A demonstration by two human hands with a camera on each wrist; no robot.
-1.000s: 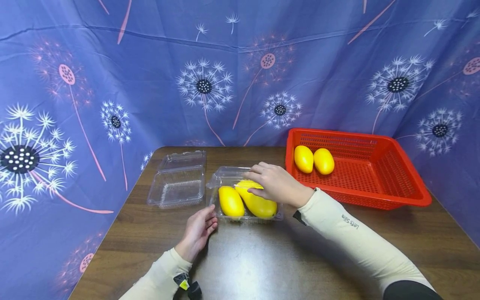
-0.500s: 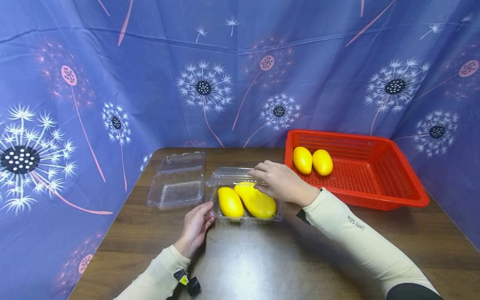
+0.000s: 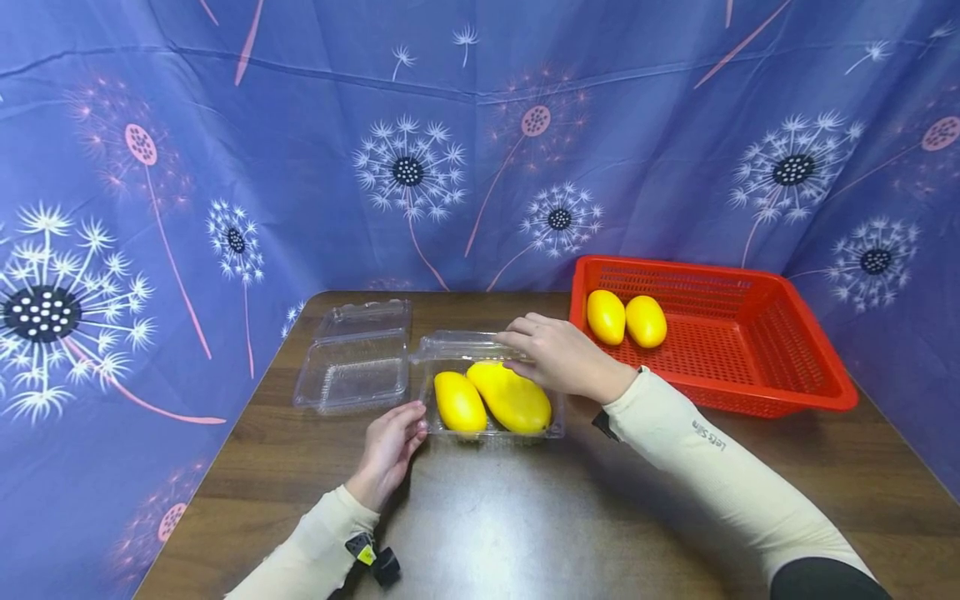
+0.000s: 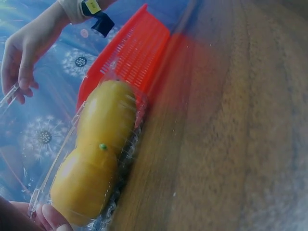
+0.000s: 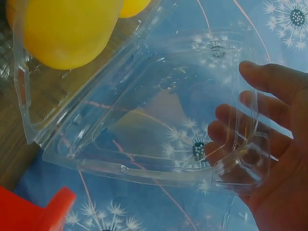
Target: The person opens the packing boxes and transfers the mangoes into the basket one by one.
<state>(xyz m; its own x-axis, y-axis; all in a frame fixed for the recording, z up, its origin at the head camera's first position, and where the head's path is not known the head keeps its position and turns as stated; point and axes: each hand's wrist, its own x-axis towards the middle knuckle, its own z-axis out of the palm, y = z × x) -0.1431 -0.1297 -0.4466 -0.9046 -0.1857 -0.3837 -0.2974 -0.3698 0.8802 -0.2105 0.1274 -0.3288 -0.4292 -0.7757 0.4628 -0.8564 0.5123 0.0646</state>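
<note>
In the head view, a hinged clear plastic container [image 3: 491, 432] stands in the middle of the table with two yellow mangoes in it: a plump oval mango [image 3: 459, 402] at left and a longer, larger mango [image 3: 513, 400] beside it. My left hand [image 3: 390, 450] grips the container's front left corner, thumb on the rim. The container's lid [image 5: 144, 120] is raised at the back, and my right hand [image 3: 558, 354] pinches its free edge between thumb and fingers. In the right wrist view the fingertips show through the clear plastic.
Another clear plastic container [image 3: 360, 371], lid raised, stands just left on the wooden table [image 3: 480, 517]. At the back right sits a red perforated basket [image 3: 810, 358] holding two smaller yellow mangoes [image 3: 606, 317]. A blue dandelion-print cloth [image 3: 300, 167] hangs behind.
My right hand has moved slightly right and back, away from over the larger mango. The left hand keeps to the corner, shifted a little left along with the container.
</note>
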